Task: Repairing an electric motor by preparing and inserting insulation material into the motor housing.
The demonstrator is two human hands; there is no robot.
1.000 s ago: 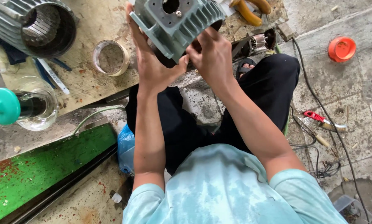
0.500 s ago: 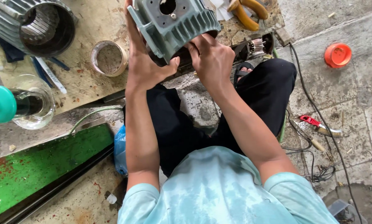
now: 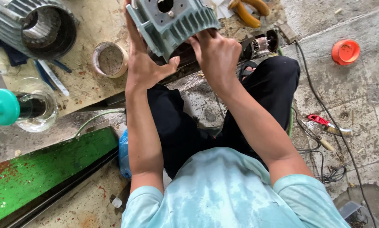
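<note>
Finned housing [image 3: 172,23] between both hands' grip

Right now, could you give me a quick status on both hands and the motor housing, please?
Left hand and right hand both gripping the grey-green finned motor housing, held up off the board. Tape roll beside left hand, not touching. Nothing blocking.

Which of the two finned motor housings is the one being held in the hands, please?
The grey-green finned housing at top centre, gripped by the left hand and right hand. The other, a larger grey ribbed cylinder, lies untouched at the top left.
</note>
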